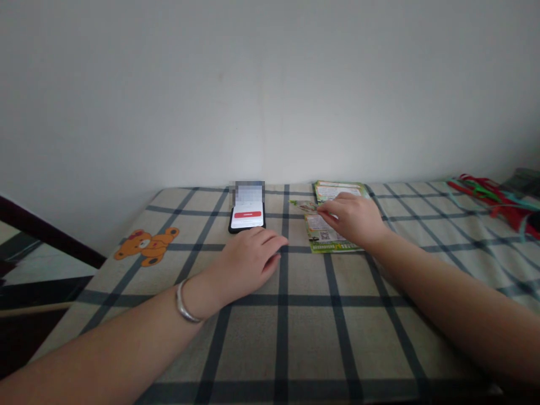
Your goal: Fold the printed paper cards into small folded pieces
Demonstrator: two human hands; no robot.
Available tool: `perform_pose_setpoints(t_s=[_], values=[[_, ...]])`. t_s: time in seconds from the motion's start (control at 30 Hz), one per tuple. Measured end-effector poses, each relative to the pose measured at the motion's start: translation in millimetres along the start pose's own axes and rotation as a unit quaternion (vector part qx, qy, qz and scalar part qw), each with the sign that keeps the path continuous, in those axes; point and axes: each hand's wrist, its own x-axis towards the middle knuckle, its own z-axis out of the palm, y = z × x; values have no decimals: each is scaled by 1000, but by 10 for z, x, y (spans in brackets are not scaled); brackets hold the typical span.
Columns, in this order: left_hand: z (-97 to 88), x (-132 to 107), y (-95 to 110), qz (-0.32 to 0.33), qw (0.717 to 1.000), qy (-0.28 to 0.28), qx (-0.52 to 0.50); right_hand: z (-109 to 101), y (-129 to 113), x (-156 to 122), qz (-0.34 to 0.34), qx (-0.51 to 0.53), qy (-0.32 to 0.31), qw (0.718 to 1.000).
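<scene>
My left hand (248, 257) rests palm down on the checked cloth (295, 315), fingers lying loosely together and flat, with nothing in it; a silver bangle circles its wrist. Just beyond it lies a black phone (247, 216) with a lit screen and a red bar. My right hand (352, 218) lies over a stack of green printed leaflets (327, 233) and pinches the edge of a small leaflet piece (304, 206) between thumb and fingers.
An orange bear print (147, 246) marks the cloth's left edge. Red, green and blue ribbons or straps (491, 197) lie at the far right. A white wall stands right behind the table. A dark rail (46, 233) runs along the left.
</scene>
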Motion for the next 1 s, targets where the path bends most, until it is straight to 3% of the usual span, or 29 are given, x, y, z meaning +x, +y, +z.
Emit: perform_pose_setpoints(t_s=[0.2,0.47,0.8,1.0], values=[[0,29,-13,21,999,-30,11,136,-3,396,-52,-38,-50,997],[-30,93,16,23,999,-25,7,345,2,828,-22,-52,-70,996],[-18,98,0,22,999,-35,6,482,-64,975,-10,-43,-87,995],[-9,102,-13,33,999,-30,7,496,-104,915,31,-30,-94,995]])
